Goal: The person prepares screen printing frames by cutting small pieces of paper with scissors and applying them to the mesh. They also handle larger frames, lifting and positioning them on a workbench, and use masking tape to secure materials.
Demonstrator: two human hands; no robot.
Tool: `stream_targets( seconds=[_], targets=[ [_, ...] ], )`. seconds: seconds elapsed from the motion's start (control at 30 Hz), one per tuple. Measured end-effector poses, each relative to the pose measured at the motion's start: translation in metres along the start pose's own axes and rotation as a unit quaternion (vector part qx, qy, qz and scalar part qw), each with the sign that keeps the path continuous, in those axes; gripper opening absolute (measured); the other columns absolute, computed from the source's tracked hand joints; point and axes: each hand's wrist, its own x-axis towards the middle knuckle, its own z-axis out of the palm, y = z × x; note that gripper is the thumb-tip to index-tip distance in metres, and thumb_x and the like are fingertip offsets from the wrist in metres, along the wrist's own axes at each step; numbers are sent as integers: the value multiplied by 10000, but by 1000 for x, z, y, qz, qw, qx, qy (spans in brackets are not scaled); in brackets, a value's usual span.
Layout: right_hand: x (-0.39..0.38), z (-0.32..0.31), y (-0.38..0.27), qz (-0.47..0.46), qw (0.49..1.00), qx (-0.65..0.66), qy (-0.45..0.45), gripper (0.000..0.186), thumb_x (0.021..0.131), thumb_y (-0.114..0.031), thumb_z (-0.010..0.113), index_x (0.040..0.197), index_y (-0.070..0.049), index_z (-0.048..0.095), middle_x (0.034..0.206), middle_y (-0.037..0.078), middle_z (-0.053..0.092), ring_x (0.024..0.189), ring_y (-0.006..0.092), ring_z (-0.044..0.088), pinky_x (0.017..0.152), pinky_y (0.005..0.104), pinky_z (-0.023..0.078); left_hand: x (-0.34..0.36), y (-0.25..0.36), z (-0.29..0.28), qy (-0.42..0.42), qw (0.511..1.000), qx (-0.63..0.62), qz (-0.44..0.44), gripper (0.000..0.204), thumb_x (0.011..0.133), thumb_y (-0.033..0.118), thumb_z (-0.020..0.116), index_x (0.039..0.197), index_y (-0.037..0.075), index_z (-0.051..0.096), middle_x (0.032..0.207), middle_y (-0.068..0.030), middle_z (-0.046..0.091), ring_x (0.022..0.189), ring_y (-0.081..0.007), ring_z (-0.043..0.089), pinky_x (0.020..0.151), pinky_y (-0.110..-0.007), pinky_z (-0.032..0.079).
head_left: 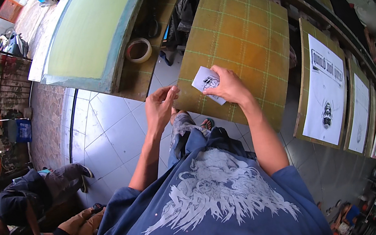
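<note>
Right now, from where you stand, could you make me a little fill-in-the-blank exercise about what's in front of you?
1. The small printed paper is held by the fingers of the ____ hand.
2. The tape roll lies to the ____ of the gridded yellow-brown board.
3. The pale floor is covered with straight-jointed ____.
4. The large printed white sheet is to the ____ of the gridded board.

Missing words: right; left; tiles; right.

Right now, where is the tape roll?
In the head view's upper left, the tape roll lies on the brown board, right of the green framed screen, beyond the left hand.
</note>
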Motion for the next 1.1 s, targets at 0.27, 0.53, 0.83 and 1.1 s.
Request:
stream_targets(
  seconds=[0.27,0.53,0.83,1.1],
  targets=[
    [-22,-32,-12,-50,969,158,-182,517,733,-157,919,1143,19,659,954,68,721,852,103,655,757,291,544,11,15,3,-113,992,41,39,302,999,207,670,1140,-52,736,991,-101,781,890,-148,722,822,-290,573],
    [-23,-35,-22,-68,964,147,-210,531,729,-212,930,1122,14,655,961,72,723,880,132,661,786,312,542,4,42,0,-208,976,61,37,318,987,220,695,1132,-60,742,944,-91,756,889,-126,680,830,-289,542],
    [-24,-27,-21,-47,973,151,-170,514,766,-287,917,1104,6,664,950,98,735,873,150,678,777,327,550,-3,42,-3,-203,977,62,27,348,999,245,686,1097,-86,736,918,-85,746,878,-115,659,822,-292,531],
    [-24,-14,-25,-31,992,66,-106,563,718,-378,925,1065,-10,677,897,116,730,793,191,696,729,344,557,-4,30,-1,-203,979,14,7,334,986,268,710,1093,-45,755,892,-66,744,821,-102,661,745,-269,542]
  ],
)
